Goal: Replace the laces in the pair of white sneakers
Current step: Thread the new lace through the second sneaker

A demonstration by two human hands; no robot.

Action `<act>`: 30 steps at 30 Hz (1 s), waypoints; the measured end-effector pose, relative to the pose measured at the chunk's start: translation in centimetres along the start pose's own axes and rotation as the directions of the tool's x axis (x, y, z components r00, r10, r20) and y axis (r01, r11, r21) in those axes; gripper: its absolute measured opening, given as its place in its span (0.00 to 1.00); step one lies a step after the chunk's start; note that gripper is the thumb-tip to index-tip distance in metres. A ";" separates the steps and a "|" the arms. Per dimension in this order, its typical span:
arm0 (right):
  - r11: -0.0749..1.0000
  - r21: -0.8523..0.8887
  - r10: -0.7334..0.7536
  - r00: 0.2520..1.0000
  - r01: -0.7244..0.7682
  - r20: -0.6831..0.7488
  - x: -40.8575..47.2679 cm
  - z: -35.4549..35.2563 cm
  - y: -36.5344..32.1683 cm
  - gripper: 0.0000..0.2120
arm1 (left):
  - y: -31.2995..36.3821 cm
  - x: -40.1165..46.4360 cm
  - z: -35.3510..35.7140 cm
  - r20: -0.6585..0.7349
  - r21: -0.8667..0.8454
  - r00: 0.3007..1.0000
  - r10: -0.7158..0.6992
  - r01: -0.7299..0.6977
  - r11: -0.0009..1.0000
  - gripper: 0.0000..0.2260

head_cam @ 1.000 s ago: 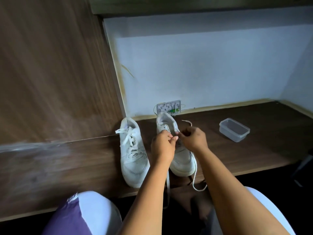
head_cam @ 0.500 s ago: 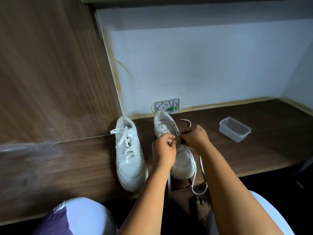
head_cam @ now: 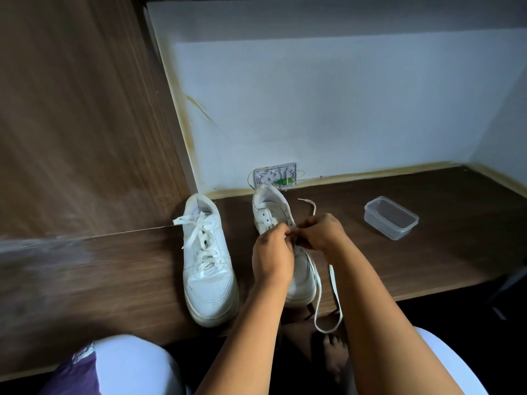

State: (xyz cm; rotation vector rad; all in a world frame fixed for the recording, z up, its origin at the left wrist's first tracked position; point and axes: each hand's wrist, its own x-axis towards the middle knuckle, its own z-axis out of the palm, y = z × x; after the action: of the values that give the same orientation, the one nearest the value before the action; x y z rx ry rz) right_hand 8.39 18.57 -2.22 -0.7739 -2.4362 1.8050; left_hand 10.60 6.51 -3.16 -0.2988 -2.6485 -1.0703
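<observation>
Both hands (head_cam: 296, 240) pinch the lace (head_cam: 332, 286) over a dark wooden ledge (head_cam: 399, 266) below a white wall (head_cam: 342, 109).

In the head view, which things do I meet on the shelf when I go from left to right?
Laced sneaker → sneaker under both hands → loose lace → clear plastic box.

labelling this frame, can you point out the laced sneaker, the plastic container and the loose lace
laced sneaker (head_cam: 209, 280): head view, on its toe cap.
plastic container (head_cam: 391, 223): head view, on its near side wall.
loose lace (head_cam: 333, 283): head view, on the strip hanging past the shelf edge, right of the other sneaker.
</observation>
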 end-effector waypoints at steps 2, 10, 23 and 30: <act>1.000 0.018 0.004 1.000 -0.005 0.014 -0.1 0.1 0.0 0.06 | 0.1 0.0 0.1 0.006 0.047 0.999 0.054 -0.055 0.997 0.10; 0.999 0.048 0.001 1.000 -0.003 0.030 -0.1 0.2 0.0 0.07 | -1.4 1.1 -0.6 0.097 0.009 0.991 0.096 -0.097 0.995 0.07; 0.998 -0.022 -0.051 0.999 0.051 -0.007 -0.3 0.4 0.2 0.06 | -1.0 0.9 -0.9 0.190 0.120 0.975 0.119 -0.143 0.982 0.11; 0.955 -0.252 -0.175 0.983 0.159 -0.045 -0.6 0.5 0.2 0.07 | 0.5 0.4 -1.5 0.206 0.390 0.976 0.065 -0.143 0.910 0.10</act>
State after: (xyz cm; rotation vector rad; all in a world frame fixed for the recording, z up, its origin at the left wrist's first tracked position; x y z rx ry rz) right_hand 8.83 17.88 -2.42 -0.6045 -2.6248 1.4132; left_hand 10.59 5.86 -1.62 -0.4662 -2.8982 -0.4597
